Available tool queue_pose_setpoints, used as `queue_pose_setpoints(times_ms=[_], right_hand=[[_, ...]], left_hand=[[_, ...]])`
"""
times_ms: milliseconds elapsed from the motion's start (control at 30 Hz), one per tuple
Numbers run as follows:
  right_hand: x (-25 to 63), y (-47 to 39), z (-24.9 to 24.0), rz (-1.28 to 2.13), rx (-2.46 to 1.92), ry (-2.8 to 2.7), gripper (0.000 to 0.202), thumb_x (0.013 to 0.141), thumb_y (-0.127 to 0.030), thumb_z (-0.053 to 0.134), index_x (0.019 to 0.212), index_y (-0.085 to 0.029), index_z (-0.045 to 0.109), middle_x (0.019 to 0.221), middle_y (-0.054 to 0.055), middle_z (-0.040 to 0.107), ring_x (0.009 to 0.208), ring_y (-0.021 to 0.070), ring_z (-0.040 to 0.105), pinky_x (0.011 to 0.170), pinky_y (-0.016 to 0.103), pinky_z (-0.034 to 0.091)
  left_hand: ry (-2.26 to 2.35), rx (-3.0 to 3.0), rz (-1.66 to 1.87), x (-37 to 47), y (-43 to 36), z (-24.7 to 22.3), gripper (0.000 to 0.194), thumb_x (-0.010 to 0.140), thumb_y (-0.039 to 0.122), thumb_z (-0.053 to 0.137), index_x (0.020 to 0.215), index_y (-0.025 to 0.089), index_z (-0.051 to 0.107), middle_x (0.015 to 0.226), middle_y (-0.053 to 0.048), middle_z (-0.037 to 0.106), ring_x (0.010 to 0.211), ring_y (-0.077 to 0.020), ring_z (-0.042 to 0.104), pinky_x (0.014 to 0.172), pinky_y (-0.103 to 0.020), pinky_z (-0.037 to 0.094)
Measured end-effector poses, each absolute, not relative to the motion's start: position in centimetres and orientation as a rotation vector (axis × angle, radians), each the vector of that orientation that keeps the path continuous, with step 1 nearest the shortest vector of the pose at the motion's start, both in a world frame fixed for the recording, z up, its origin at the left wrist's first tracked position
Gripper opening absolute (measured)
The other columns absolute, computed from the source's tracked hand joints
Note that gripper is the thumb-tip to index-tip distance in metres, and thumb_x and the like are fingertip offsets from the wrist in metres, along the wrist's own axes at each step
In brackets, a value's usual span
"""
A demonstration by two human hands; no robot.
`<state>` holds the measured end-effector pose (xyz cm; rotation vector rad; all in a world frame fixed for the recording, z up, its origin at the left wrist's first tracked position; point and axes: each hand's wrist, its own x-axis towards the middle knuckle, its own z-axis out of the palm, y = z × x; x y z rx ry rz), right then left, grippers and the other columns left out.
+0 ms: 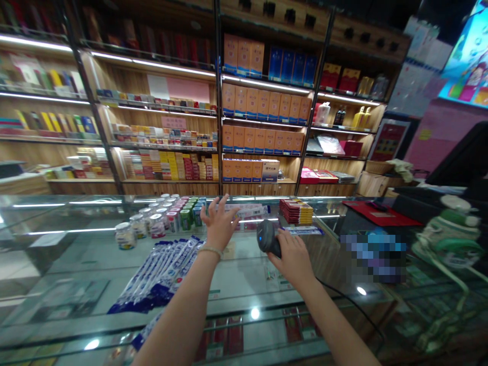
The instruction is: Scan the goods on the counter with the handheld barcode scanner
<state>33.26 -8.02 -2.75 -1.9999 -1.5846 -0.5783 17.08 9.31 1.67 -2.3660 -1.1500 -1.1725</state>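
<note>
My right hand [293, 254] is wrapped round the handle of a black barcode scanner [266, 236], whose small blue light shows. My left hand [220, 222] is raised over the glass counter with its fingers spread, holding nothing. Left of that wrist lies a pile of long blue-and-white packets [163, 272]. Behind the left hand, green bottles [186, 217] and pink bottles [173, 221] stand in rows. A stack of red-and-yellow packs [296, 211] sits beyond the scanner, with a single long packet [303, 231] in front of it.
White-capped jars [125, 235] stand at the left of the glass counter [95, 264]. A black cable [358, 307] trails from the right hand's side. At the right are a red mat [381, 213] and a green water bottle [450, 239]. Stocked shelves [263, 122] line the wall behind.
</note>
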Motion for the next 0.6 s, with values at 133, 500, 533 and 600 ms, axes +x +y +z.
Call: queue_pose_setpoints(times_ms=[133, 500, 533, 600], right_hand=[[33.91, -7.65, -3.78, -0.635, -2.051, -1.584, 0.033, 0.091, -0.041, 0.061, 0.113, -0.015, 0.064, 0.151, 0.018, 0.053, 0.143, 0.0367, 0.043, 0.116, 0.054, 0.031], [33.99, -7.62, -3.32, -0.498, -2.183, -1.697, 0.050, 0.093, -0.056, 0.057, 0.119, -0.014, 0.066, 0.155, 0.022, 0.047, 0.150, 0.0407, 0.032, 0.118, 0.069, 0.022], [33.93, -7.67, -3.26, -0.484, -2.186, -1.702, 0.053, 0.093, -0.060, 0.056, 0.120, -0.014, 0.066, 0.154, 0.022, 0.048, 0.150, 0.0410, 0.032, 0.118, 0.069, 0.021], [33.87, -7.75, -3.11, -0.458, -2.203, -1.704, 0.061, 0.094, -0.066, 0.052, 0.122, -0.014, 0.066, 0.153, 0.022, 0.049, 0.150, 0.0416, 0.032, 0.118, 0.070, 0.020]], left_hand=[[-1.156, -2.369, -1.177, 17.12, 9.23, 1.73, 0.027, 0.083, 0.031, 0.075, 0.109, 0.035, 0.077, 0.158, -0.006, 0.047, 0.147, -0.0387, 0.033, 0.118, -0.070, 0.013], [-1.143, -2.378, -1.209, 17.11, 9.31, 1.70, 0.026, 0.085, 0.031, 0.071, 0.109, 0.036, 0.076, 0.158, -0.005, 0.046, 0.146, -0.0380, 0.033, 0.118, -0.069, 0.012], [-1.144, -2.380, -1.213, 17.10, 9.31, 1.70, 0.026, 0.085, 0.031, 0.071, 0.109, 0.036, 0.076, 0.159, -0.005, 0.046, 0.146, -0.0381, 0.032, 0.118, -0.070, 0.012], [-1.138, -2.382, -1.215, 17.08, 9.33, 1.71, 0.026, 0.085, 0.031, 0.071, 0.110, 0.036, 0.076, 0.159, -0.005, 0.045, 0.146, -0.0381, 0.032, 0.118, -0.070, 0.012]])
